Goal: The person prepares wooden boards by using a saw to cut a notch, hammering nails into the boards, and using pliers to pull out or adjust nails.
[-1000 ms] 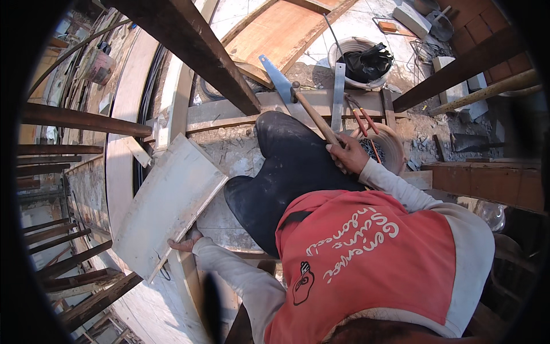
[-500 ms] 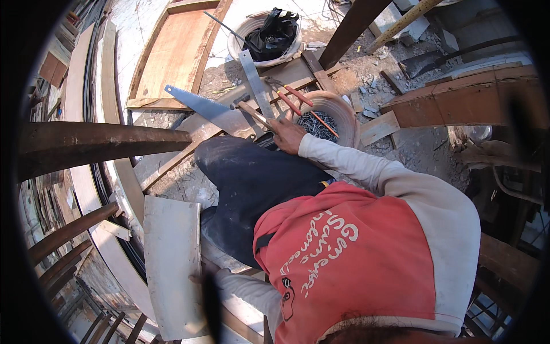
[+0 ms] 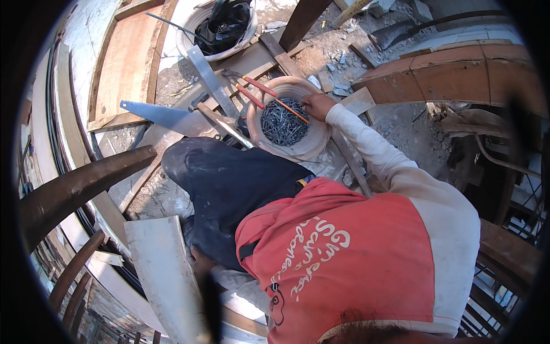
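Observation:
My right hand [image 3: 318,106] is closed on the far right rim of a round clay-coloured basin [image 3: 316,140], its fingertips reaching inside. Loose nails [image 3: 282,123] fill the bottom of the basin. Red-handled pincers [image 3: 252,92] lie across its left rim, and an orange pencil-like stick [image 3: 291,110] rests over the nails. My left hand [image 3: 200,261], shaded and partly covered by a dark blur, is at the right edge of a pale flat board [image 3: 157,258] and appears to grip it. A hammer [image 3: 220,120] lies just left of the basin.
A handsaw [image 3: 154,116] and a metal straightedge [image 3: 212,80] lie at the far left of the basin. Behind stands a bucket [image 3: 186,43] with a black bag [image 3: 226,28]. A dark wooden post [image 3: 86,180] juts in from the left; rubble and a brick-coloured beam [image 3: 441,74] lie right.
My right hand has left the hammer area and moved right to the basin's rim, uncovering the nails. The whole view has shifted, and my left hand stays by the pale board.

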### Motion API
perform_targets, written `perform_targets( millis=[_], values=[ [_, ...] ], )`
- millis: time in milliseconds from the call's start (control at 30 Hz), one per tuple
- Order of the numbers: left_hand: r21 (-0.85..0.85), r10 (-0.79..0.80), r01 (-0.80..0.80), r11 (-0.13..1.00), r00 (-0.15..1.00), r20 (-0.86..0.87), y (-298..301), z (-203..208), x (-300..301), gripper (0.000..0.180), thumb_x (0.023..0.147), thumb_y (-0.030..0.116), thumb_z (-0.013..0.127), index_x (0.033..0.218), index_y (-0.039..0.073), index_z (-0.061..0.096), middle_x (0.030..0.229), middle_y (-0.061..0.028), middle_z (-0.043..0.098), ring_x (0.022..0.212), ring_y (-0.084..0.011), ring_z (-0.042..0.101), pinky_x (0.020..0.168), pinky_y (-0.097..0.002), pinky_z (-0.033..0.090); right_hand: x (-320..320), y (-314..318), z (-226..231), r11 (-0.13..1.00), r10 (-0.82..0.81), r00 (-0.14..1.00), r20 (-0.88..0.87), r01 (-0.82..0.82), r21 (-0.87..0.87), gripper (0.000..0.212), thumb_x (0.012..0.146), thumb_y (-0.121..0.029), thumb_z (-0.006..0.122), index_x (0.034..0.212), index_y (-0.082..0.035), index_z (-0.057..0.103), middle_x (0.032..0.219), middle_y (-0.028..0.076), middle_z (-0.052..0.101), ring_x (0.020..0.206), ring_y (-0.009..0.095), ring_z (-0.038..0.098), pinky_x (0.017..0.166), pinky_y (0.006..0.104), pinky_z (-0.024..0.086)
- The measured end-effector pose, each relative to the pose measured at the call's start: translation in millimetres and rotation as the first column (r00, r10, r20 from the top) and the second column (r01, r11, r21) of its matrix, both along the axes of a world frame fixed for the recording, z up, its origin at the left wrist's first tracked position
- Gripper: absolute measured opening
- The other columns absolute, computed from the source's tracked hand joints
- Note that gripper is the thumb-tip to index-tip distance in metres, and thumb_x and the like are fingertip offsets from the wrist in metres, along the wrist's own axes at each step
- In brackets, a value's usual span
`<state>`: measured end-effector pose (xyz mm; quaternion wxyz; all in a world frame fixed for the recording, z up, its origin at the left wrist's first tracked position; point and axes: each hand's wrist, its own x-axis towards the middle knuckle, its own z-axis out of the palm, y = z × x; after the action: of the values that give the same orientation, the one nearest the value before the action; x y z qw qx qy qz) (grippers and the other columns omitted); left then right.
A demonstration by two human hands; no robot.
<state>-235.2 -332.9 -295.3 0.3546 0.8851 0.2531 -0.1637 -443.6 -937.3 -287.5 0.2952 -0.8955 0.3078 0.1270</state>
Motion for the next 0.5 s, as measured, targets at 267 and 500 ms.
perform_targets(
  millis=[267, 500],
  values=[
    [0.396, -0.634, 0.541, 0.742, 0.758, 0.153, -46.0, 17.8, 11.9, 0.045, 0.089, 0.032, 0.065, 0.119, -0.001, 0.067, 0.120, -0.0253, 0.065, 0.111, -0.0387, 0.060, 0.100, -0.0459, 0.046, 37.7, 55.0, -33.0, 0.994, 0.097, 0.992, -0.077, -0.092, 0.067, 0.027, 0.091, -0.023, 0.060, 0.116, -0.018, 0.069, 0.098, 0.018, 0.070, 0.093, 0.039, 0.068, 0.085, 0.0487, 0.053],
    [0.333, -0.688, 0.612, 0.717, 0.698, 0.197, -43.7, 11.6, 14.4, 0.042, 0.090, 0.029, 0.064, 0.115, -0.004, 0.068, 0.118, -0.0259, 0.065, 0.111, -0.0399, 0.060, 0.101, -0.0464, 0.045, 40.8, 65.9, -26.0, 0.970, 0.224, 0.934, -0.279, -0.240, -0.024, 0.029, 0.093, -0.019, 0.052, 0.119, -0.024, 0.065, 0.098, 0.015, 0.069, 0.097, 0.039, 0.069, 0.084, 0.0488, 0.054]
  ],
)
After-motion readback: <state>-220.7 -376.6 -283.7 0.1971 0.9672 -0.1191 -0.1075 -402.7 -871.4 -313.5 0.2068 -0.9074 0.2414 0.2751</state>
